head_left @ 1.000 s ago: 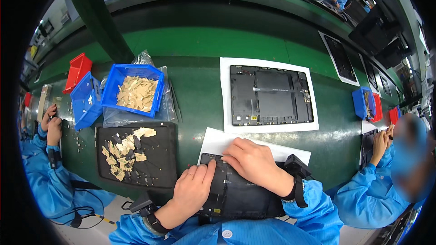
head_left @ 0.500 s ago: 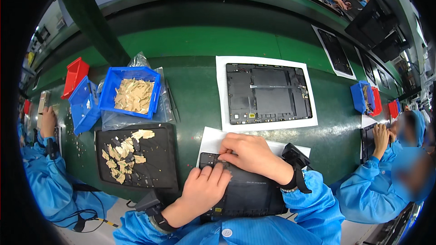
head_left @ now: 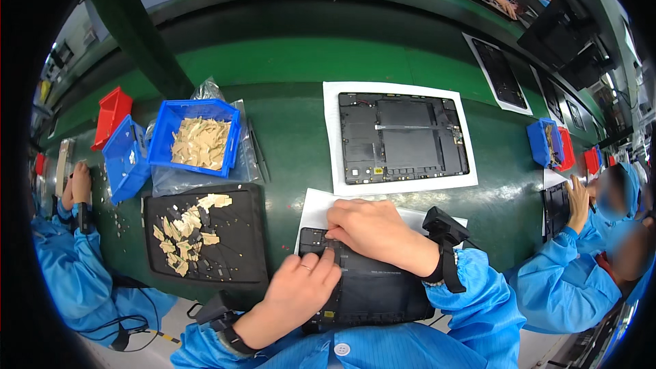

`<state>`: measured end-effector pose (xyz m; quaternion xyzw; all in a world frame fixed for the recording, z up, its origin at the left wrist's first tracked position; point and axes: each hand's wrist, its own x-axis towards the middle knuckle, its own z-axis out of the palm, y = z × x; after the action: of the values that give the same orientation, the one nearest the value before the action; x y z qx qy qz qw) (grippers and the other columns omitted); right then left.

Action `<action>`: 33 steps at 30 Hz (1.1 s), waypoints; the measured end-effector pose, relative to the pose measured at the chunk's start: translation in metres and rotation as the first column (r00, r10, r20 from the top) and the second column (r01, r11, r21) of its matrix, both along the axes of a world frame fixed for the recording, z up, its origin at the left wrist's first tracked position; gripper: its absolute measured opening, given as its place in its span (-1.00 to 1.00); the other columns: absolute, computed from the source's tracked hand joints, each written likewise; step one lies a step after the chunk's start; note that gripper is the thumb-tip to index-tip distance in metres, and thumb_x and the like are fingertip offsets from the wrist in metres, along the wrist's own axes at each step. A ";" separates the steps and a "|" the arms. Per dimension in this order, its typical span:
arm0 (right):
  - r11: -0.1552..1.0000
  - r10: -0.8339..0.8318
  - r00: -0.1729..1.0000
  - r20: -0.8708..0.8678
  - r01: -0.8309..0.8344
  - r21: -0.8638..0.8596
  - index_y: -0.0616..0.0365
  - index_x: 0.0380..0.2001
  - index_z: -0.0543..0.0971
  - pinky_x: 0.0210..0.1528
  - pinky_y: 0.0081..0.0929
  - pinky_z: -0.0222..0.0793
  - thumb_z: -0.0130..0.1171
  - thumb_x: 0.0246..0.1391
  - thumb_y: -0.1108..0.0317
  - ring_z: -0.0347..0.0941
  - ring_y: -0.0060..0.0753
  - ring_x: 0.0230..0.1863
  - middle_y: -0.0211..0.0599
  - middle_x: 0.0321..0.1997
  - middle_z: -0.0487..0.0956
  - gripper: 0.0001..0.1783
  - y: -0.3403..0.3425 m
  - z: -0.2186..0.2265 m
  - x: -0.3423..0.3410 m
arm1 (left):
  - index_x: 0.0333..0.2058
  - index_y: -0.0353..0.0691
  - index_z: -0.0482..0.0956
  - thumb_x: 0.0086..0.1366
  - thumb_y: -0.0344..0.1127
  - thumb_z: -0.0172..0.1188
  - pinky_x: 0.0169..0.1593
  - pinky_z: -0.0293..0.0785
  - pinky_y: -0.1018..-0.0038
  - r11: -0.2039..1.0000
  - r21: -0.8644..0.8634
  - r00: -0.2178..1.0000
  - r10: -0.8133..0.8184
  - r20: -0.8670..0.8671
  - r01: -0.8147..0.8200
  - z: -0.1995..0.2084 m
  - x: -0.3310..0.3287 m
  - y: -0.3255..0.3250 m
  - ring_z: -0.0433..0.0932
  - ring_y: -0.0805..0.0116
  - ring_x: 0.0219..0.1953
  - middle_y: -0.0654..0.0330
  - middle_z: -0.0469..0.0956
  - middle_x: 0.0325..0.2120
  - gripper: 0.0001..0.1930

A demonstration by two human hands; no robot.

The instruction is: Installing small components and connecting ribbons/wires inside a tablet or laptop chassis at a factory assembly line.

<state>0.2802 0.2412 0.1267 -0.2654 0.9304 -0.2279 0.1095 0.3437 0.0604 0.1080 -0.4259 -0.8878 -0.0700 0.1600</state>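
Tablet (head_left: 386, 294): fingertip step, seemingly, at 10 o'clock corner.
Left grip (head_left: 304, 283): fingers bent, hold unclear.
Right grip (head_left: 376, 229): curled, hold hidden.
Next move: probably needs steadiness.

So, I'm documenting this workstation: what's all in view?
flat device: one, black, front centre
other devices: several, black, centre and right
sheets: several, white, by devices
tray: one, black, left
strips: many, beige, tray and bin
bins: several, blue or red, both sides
bag: one, clear, under bin
slim tool: one, dark, beside bag
post: one, green, upper left
bench: one, green, throughout
people: at least three, blue-sleeved, both sides
sleeves: two, blue, lower edge
wristbands: two, black, lower centre
left grip: one, bare, on flat device
right grip: one, bare, on flat device
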 end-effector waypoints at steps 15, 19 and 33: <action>0.975 -0.213 0.810 -0.546 0.140 -0.172 0.17 -0.44 0.41 -0.21 -0.30 0.30 0.17 -0.12 0.43 0.35 -0.20 -0.29 -0.28 -0.42 0.39 -0.84 0.010 -0.013 0.024 | 0.20 -0.59 -0.01 0.18 -0.22 0.20 -0.06 0.31 0.17 0.804 0.248 0.810 0.417 0.411 -0.540 0.002 -0.009 0.012 0.40 -0.04 -0.19 -0.10 0.43 -0.23 -0.21; 0.964 -0.240 0.814 -0.529 0.137 -0.227 0.19 -0.47 0.39 -0.49 -0.30 0.41 0.23 -0.14 0.53 0.47 -0.16 -0.51 -0.27 -0.37 0.45 -0.80 0.011 0.014 0.035 | 0.10 -0.46 0.22 0.21 -0.23 0.17 -0.09 0.36 0.21 0.701 0.383 0.646 0.145 0.749 -0.601 0.003 -0.012 0.007 0.42 -0.11 -0.22 -0.12 0.42 -0.23 -0.42; 0.619 -0.777 0.397 -0.489 0.339 -0.708 0.28 -0.34 0.44 -0.13 -0.46 0.32 -0.01 0.15 0.47 0.41 -0.33 -0.22 -0.16 -0.25 0.47 -0.91 0.148 0.063 0.062 | -0.11 -0.35 0.44 0.32 -0.34 0.00 -0.16 0.39 0.46 0.312 0.795 0.805 -0.133 0.579 -0.520 0.111 -0.259 0.009 0.47 0.45 -0.26 0.16 0.56 -0.31 -0.76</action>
<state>0.3422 0.3896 0.1894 -0.0089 0.8198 -0.3485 -0.4544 0.0848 0.0691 0.2191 -0.0981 -0.7329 -0.6623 0.1206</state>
